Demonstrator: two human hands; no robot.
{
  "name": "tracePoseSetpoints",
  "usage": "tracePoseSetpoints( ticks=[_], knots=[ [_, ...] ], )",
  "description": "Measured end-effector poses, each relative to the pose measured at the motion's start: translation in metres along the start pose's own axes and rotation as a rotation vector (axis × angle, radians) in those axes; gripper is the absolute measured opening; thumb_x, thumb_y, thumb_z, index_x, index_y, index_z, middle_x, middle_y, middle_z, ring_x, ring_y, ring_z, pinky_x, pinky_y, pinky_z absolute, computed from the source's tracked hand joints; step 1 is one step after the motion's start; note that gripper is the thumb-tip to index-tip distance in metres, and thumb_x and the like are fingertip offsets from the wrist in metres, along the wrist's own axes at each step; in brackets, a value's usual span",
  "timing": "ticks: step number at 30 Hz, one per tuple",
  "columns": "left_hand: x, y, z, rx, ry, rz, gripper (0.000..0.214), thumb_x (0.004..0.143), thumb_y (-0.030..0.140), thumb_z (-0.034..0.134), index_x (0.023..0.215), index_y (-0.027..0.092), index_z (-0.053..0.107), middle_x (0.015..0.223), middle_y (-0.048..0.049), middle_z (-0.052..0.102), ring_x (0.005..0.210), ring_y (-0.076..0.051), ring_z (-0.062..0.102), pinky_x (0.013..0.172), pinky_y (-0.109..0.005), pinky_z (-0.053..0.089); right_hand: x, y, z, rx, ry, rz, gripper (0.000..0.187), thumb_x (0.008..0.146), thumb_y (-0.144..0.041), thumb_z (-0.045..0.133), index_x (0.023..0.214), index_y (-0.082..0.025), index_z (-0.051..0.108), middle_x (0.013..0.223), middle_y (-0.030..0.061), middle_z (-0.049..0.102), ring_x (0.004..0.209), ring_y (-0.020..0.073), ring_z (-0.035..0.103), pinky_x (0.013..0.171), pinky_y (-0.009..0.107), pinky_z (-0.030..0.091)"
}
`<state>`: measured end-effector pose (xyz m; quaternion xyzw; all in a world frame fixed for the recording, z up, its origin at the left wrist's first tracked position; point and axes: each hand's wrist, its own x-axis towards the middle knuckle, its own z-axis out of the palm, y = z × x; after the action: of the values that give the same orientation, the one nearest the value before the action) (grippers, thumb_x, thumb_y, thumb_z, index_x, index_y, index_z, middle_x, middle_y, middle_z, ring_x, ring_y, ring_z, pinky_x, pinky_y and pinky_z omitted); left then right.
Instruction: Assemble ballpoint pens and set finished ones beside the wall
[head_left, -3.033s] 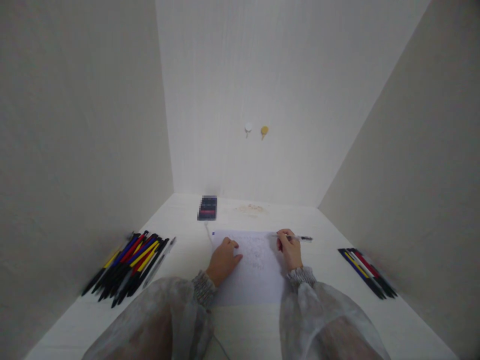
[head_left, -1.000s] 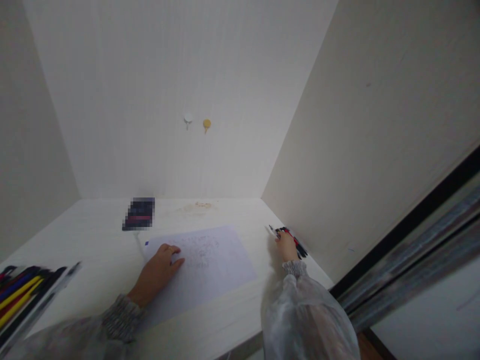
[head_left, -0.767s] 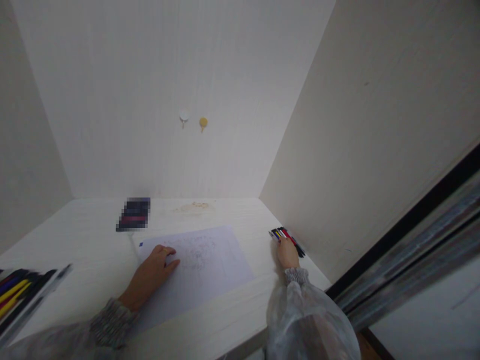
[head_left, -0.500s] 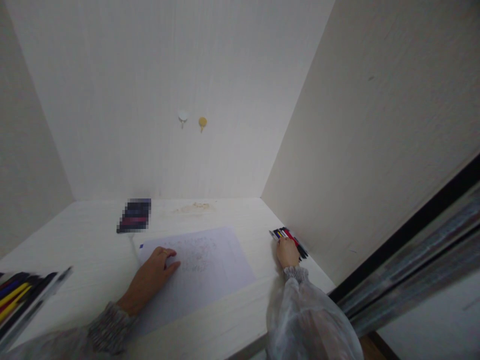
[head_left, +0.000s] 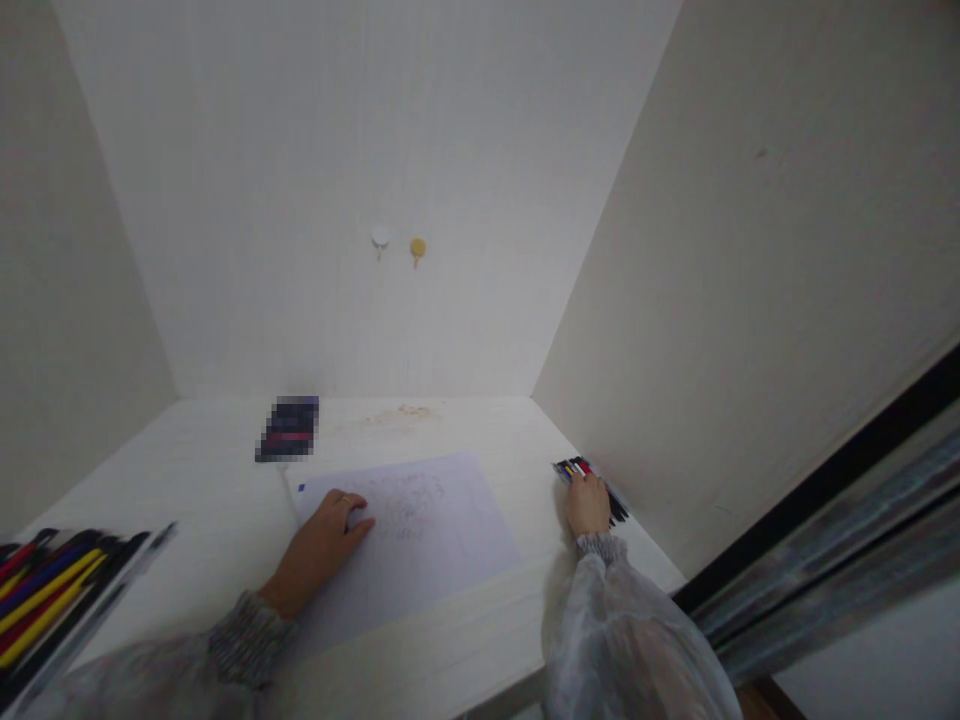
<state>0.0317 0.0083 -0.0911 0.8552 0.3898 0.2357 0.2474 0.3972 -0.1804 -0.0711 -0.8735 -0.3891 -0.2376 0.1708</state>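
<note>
A sheet of white paper (head_left: 450, 550) with faint dark marks or writing lies on the table. My left hand (head_left: 324, 538) rests on its left part, thumb and fingers apart, holding nothing. At the table's right side, a flat bundle of pens (head_left: 618, 508) with black, red, yellow and blue parts lies close to the wall. Over these pens sits my right hand (head_left: 588, 506), its fingers bent down onto them. The fingertips are mostly hidden, so what they grip cannot be made out.
Another set of coloured pens (head_left: 56, 605) lies at the near left on the white table (head_left: 187, 480). A dark, pixelated flat object (head_left: 289, 430) is at the back left. Walls enclose the table; two small hooks, white (head_left: 380, 238) and yellow (head_left: 418, 247), hang on the back wall.
The whole view has shifted slightly, so everything appears a little further right. My left hand stays on the paper, and my right hand stays over the pens.
</note>
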Motion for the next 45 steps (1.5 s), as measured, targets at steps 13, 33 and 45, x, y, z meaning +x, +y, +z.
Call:
tracePoseSetpoints(
  ticks=[13, 33, 45],
  knots=[
    [-0.013, 0.016, -0.012, 0.003, 0.065, -0.001, 0.022, 0.072, 0.025, 0.049, 0.092, 0.014, 0.053, 0.094, -0.0069, 0.051, 0.080, -0.015, 0.051, 0.078, -0.030, 0.040, 0.005, -0.180, -0.059, 0.437, 0.130, -0.518, 0.019, 0.081, -0.021, 0.038, 0.081, -0.015, 0.056, 0.075, 0.0073, 0.053, 0.076, 0.0186, 0.044, 0.071, 0.031, 0.031],
    [-0.041, 0.004, -0.106, 0.542, 0.263, -0.390, 0.019, 0.079, 0.022, 0.039, 0.085, 0.010, 0.053, 0.088, -0.0135, 0.052, 0.080, -0.021, 0.054, 0.066, -0.031, 0.039, -0.030, -0.234, -0.021, 0.621, 0.129, -0.784, 0.018, 0.080, -0.020, 0.040, 0.076, -0.014, 0.056, 0.071, 0.0064, 0.055, 0.075, 0.0178, 0.045, 0.071, 0.031, 0.031],
    [-0.069, -0.029, -0.124, 0.546, 0.205, -0.573, 0.029, 0.082, 0.016, 0.030, 0.085, 0.001, 0.055, 0.087, -0.0204, 0.057, 0.085, -0.026, 0.054, 0.070, -0.033, 0.037, -0.031, -0.230, -0.023, 0.656, 0.156, -0.772, 0.019, 0.079, -0.020, 0.040, 0.074, -0.014, 0.057, 0.069, 0.0062, 0.055, 0.074, 0.0175, 0.046, 0.070, 0.031, 0.032]
  ],
)
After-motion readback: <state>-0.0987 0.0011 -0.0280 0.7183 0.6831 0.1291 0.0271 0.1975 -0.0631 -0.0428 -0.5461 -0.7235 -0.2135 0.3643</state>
